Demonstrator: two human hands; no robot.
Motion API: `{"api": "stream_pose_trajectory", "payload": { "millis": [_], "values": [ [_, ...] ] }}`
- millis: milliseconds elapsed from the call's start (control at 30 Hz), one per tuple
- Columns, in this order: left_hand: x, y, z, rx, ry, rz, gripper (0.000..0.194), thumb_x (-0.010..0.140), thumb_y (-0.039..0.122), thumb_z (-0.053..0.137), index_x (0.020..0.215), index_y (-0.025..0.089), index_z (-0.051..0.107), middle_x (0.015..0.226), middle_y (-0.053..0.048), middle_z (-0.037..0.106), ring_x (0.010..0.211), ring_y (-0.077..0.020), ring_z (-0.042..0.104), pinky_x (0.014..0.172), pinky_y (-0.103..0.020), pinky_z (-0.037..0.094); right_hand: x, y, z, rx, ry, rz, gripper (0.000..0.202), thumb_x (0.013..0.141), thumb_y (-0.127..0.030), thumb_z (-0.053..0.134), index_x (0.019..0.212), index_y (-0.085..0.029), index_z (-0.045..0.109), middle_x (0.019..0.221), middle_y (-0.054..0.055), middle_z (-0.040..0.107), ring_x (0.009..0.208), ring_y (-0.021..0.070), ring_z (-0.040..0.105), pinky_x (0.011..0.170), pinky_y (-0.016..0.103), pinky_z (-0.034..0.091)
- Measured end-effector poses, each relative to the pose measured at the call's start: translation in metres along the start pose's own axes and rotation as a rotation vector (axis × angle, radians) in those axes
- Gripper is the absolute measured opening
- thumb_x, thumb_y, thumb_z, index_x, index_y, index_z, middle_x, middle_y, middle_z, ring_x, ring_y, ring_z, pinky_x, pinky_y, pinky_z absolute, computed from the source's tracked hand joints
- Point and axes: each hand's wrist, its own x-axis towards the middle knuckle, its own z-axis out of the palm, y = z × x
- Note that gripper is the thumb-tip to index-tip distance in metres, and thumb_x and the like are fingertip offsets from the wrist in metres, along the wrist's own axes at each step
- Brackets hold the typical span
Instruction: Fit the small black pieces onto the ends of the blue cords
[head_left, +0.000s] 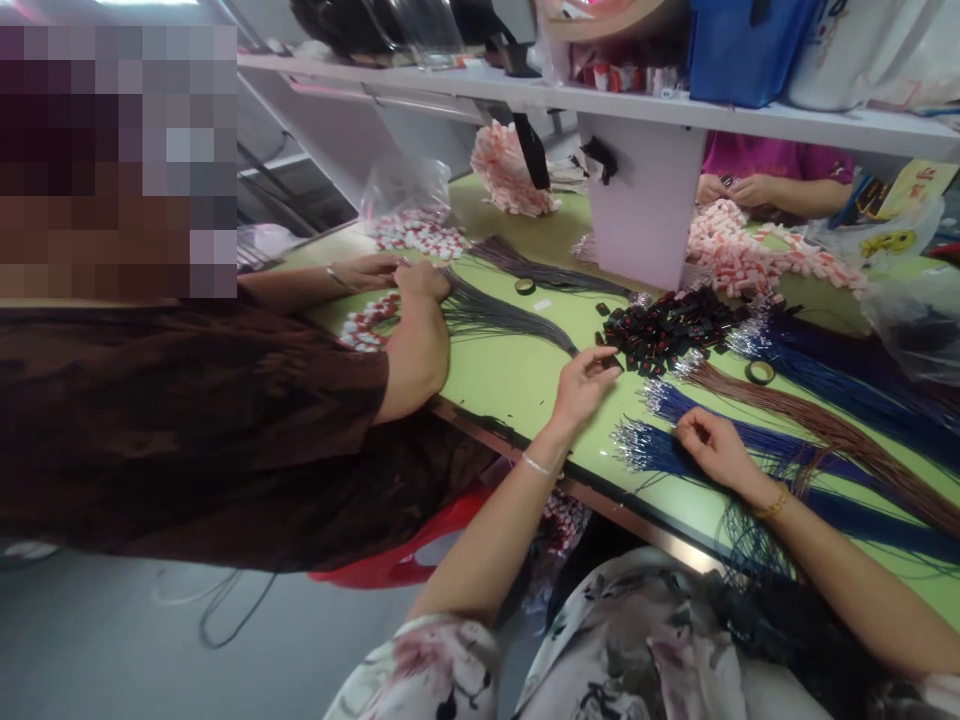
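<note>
My left hand (583,388) is closed, with a small black plastic piece (613,364) between thumb and fingertips. It is at the left edge of a pile of similar black pieces (664,328), some with red marks. My right hand (714,446) is closed in a pinch above a bundle of dark blue wires (664,450) with silver tips. What its fingertips hold, if anything, is too small to make out. Just behind it lies a brighter blue wire bundle (682,405), also silver-tipped. A brown wire bundle (787,410) runs beyond that to the right.
At my left, a co-worker's hands (420,280) are by grey wires (502,315) and red-and-white pieces (420,235). Another person's hands (739,190) show beyond a white panel (637,200). A loaded shelf (525,88) crosses above the green table (495,375). Tape rolls (760,372) lie there.
</note>
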Motion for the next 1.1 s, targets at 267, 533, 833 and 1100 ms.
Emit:
{"api": "stream_pose_trajectory", "payload": {
  "millis": [267,533,833,1100],
  "values": [
    [-0.065,-0.004,0.035,-0.474,-0.264,-0.393,0.035,0.065,0.021,0.077,0.096,0.016,0.064,0.100,-0.006,0.062,0.082,-0.0110,0.060,0.074,-0.024,0.051,-0.006,-0.004,0.001,0.098,0.003,-0.027,0.015,0.081,-0.028,0.051,0.071,-0.018,0.053,0.058,-0.004,0.047,0.053,0.0093,0.039,0.051,0.021,0.032],
    [-0.077,-0.016,0.046,-0.654,-0.290,-0.516,0.032,0.066,0.021,0.077,0.095,0.016,0.064,0.091,-0.004,0.064,0.076,-0.0090,0.060,0.068,-0.019,0.050,-0.008,-0.004,0.002,0.042,0.032,-0.028,0.017,0.079,-0.025,0.048,0.063,-0.019,0.047,0.054,-0.004,0.043,0.050,0.0085,0.034,0.049,0.021,0.029],
    [-0.079,-0.018,0.047,-0.652,-0.277,-0.531,0.030,0.067,0.021,0.076,0.094,0.015,0.064,0.091,-0.004,0.064,0.075,-0.0092,0.059,0.068,-0.020,0.048,-0.007,-0.003,0.003,-0.010,-0.015,-0.029,0.018,0.077,-0.023,0.048,0.059,-0.019,0.045,0.052,-0.005,0.044,0.048,0.0080,0.036,0.048,0.021,0.027],
    [-0.081,-0.019,0.046,-0.548,-0.244,-0.488,0.036,0.061,0.024,0.079,0.093,0.015,0.064,0.083,-0.001,0.061,0.069,-0.0069,0.057,0.065,-0.019,0.047,-0.006,-0.001,0.004,0.000,-0.059,-0.009,0.016,0.076,-0.022,0.048,0.060,-0.018,0.047,0.053,-0.005,0.045,0.049,0.0081,0.036,0.048,0.020,0.027]
  ]
}}
